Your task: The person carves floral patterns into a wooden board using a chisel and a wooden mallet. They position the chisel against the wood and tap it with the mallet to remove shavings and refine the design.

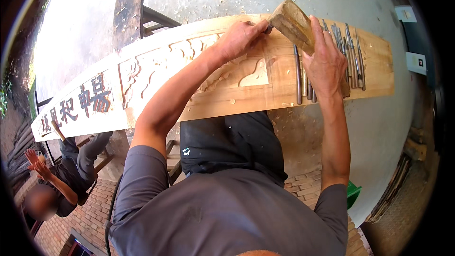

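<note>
A long pale wooden board (pixel 227 96) lies across in front of me, with carved relief on its middle part. My left hand (pixel 241 40) is closed on a chisel over the far side of the carving; only the dark end of its handle (pixel 269 29) shows, and the blade is hidden. My right hand (pixel 326 64) grips a wooden mallet (pixel 291 24), its blocky head tilted close beside that handle end. Whether they touch I cannot tell. Under and beside my right hand several carving chisels (pixel 361 64) lie on the board, partly covered by it.
Dark painted characters (pixel 97 95) mark the board's left part. Another person (pixel 64 185) sits at the left, hands raised. A wooden bench (pixel 129 12) stands beyond the board. Wood shavings dot the board and floor. A green container (pixel 353 194) is near my right elbow.
</note>
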Available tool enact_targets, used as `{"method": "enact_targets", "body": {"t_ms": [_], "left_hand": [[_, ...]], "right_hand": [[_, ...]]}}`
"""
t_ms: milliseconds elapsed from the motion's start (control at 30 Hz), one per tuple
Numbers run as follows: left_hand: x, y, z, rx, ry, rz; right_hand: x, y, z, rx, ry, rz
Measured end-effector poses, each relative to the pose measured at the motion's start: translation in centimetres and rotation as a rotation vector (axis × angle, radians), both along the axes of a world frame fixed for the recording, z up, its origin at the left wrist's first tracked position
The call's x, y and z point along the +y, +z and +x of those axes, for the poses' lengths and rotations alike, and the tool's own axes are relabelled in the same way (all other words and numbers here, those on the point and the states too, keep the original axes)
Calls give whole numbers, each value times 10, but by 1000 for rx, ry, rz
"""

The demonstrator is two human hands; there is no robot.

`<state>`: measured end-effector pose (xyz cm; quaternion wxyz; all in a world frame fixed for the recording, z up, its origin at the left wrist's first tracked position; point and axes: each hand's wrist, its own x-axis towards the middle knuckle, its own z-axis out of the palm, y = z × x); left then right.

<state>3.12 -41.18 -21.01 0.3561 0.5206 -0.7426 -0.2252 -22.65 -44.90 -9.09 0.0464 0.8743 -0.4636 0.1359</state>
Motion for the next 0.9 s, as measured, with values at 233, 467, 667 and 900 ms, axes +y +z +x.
{"method": "enact_targets", "body": {"t_ms": [233, 467, 667, 900], "left_hand": [[-9, 2, 7, 193, 43, 38], [-15, 13, 7, 80, 50, 137], [-8, 0, -1, 51, -20, -57], [-20, 1, 13, 349, 36, 260]], "right_hand": [[-5, 4, 4, -168, 86, -161], [-10, 43, 24, -846, -131, 14], [-8, 15, 9, 13, 1, -12], [-8, 8, 10, -151, 44, -33]]}}
